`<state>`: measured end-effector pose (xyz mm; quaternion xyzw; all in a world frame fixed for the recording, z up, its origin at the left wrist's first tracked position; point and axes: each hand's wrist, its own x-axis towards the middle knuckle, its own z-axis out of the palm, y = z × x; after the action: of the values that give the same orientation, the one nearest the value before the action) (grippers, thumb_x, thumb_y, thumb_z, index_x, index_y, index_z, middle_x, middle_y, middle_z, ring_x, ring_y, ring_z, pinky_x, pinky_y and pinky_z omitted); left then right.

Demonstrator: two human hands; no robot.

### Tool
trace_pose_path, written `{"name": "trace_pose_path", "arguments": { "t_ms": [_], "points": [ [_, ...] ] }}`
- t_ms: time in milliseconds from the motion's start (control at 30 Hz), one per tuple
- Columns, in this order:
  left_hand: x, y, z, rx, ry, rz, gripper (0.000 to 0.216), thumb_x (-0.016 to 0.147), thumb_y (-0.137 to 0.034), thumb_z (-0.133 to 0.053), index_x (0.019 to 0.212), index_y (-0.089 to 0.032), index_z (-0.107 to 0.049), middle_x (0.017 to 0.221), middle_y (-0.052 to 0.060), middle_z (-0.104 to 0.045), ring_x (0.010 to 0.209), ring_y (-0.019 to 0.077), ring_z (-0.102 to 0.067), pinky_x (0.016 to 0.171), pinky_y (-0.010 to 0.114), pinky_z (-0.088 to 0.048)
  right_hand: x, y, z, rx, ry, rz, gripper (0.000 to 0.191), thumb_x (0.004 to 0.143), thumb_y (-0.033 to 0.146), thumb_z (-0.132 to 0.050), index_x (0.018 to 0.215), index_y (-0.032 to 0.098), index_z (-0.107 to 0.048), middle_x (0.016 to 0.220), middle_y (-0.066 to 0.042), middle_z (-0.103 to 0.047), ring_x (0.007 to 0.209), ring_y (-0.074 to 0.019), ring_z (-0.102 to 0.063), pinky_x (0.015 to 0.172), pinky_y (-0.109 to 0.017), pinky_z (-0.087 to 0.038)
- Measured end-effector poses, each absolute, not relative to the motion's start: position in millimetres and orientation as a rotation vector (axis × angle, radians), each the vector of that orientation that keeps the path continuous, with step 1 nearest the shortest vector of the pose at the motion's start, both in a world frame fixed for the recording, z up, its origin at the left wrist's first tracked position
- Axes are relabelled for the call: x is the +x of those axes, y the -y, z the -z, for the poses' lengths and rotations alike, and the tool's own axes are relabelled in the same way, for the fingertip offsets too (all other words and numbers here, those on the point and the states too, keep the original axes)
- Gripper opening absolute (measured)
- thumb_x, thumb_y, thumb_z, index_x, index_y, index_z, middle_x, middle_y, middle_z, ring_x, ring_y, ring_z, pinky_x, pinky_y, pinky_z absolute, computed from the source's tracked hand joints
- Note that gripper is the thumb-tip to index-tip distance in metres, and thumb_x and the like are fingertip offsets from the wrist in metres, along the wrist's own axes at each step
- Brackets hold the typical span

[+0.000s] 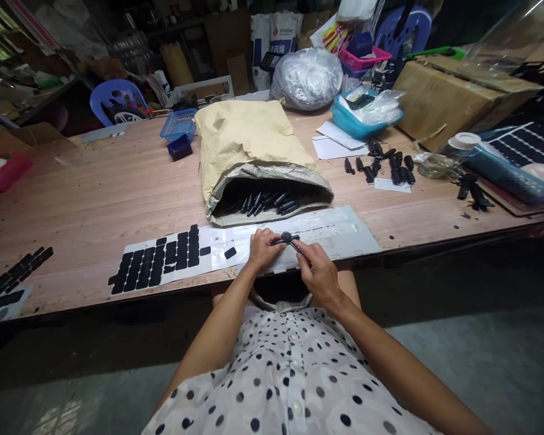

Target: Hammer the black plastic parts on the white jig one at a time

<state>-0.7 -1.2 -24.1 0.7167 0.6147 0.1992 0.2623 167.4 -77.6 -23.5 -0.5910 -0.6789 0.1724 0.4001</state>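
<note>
Your left hand (262, 248) has its fingers (270, 237) drawn close together, thumb and index finger pinching the left end of a small black piece with a round disc and slim side arms (286, 237). Your right hand (321, 270) comes in from the other side, its thumb and forefinger nearly together on a slim dark stick-like shape (294, 246) that runs up to the disc; it is too small to tell whether that is part of the piece or a separate tool. The rest of your right fingers are curled toward the palm.

You have the piece between your two hands, above a flat pale grey board (356, 232) at the near edge of the wood-grain table (131, 175). To the left of your left hand, a loose black rounded rectangular pad (230, 252) lies on a white sheet (217, 241), near a block of black pads in rows (138, 266). Just beyond your hands, a large tan paper sack (254, 130) lies with its mouth toward you, slender black pieces (256, 204) showing inside.
</note>
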Motion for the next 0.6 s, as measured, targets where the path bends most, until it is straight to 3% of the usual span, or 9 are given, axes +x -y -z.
{"name": "trace_pose_path", "arguments": {
  "t_ms": [467,600],
  "points": [
    [1.0,2.0,24.8,1.901,-1.629,-0.578,0.017,0.084,-0.03,-0.078,0.1,-0.031,-0.083,0.095,0.001,-0.073,0.103,0.0252,-0.058,0.097,0.041,-0.045,178.3,74.6,25.3,-1.544,1.687,-0.378,0.038,0.098,0.026,-0.049,0.124,0.028,-0.076,0.097,-0.006,-0.071,0.09,-0.0219,-0.067,0.078,-0.032,-0.055],
    [0.0,2.5,27.3,1.924,-1.631,-0.589,0.017,0.086,-0.033,-0.078,0.102,-0.033,-0.083,0.095,0.002,-0.072,0.102,0.0254,-0.057,0.098,0.042,-0.044,199.6,60.7,20.4,-1.549,1.607,-0.263,0.038,0.099,0.028,-0.047,0.125,0.028,-0.075,0.1,-0.007,-0.07,0.095,-0.0236,-0.065,0.087,-0.036,-0.054]
  ]
}}
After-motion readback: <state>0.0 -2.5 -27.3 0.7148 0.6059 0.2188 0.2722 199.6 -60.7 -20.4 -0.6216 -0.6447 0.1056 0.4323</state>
